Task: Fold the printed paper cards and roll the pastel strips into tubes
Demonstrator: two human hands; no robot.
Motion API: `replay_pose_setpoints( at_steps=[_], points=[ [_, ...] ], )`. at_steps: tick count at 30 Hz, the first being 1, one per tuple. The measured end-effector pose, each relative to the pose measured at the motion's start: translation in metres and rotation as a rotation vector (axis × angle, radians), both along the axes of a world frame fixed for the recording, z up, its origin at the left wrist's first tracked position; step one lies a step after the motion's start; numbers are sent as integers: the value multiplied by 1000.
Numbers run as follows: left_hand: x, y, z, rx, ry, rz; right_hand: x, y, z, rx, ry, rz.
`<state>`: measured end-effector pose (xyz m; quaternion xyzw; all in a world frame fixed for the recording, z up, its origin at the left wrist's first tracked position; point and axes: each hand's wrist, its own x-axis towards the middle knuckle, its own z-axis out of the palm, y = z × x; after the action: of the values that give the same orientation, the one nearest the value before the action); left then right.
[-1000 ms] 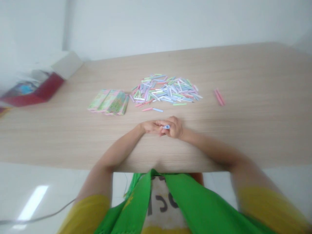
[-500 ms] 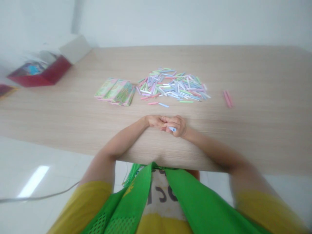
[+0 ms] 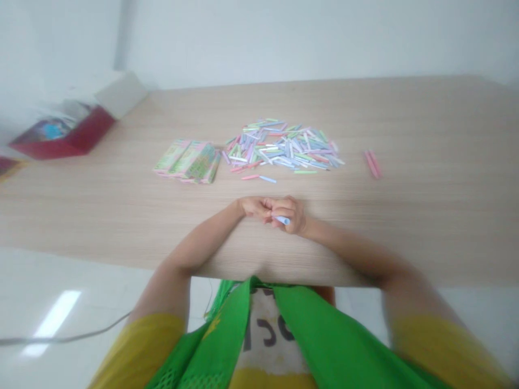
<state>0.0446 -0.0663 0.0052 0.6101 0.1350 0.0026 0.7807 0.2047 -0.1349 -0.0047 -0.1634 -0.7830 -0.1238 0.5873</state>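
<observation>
pale blue tube point(image 3: 281, 220) sits between the hands above the table point(image 3: 121, 216), its open end toward the right; more of its length shows than in the earliest frame. right hand point(image 3: 292, 215) has fingers curled round it. left hand point(image 3: 254, 207) meets the right; whether its fingers grip cannot be told. pile of coloured tubes point(image 3: 284, 146) and two pink tubes point(image 3: 372, 164) lie beyond, unchanged.

My left hand point(image 3: 254, 207) and right hand point(image 3: 292, 214) meet in front of me, fingers curled together, both elbows bent outward.
</observation>
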Motion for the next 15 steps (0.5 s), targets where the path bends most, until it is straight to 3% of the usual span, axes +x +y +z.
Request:
replay_pose_setpoints(
  at_steps=[5,15],
  points=[
    [-3,-1,-2,-62,4,50,-4,-4,5,-56,29,46],
    [5,-10,-1,-292,-83,322,-4,2,2,-161,108,-17]
  ],
)
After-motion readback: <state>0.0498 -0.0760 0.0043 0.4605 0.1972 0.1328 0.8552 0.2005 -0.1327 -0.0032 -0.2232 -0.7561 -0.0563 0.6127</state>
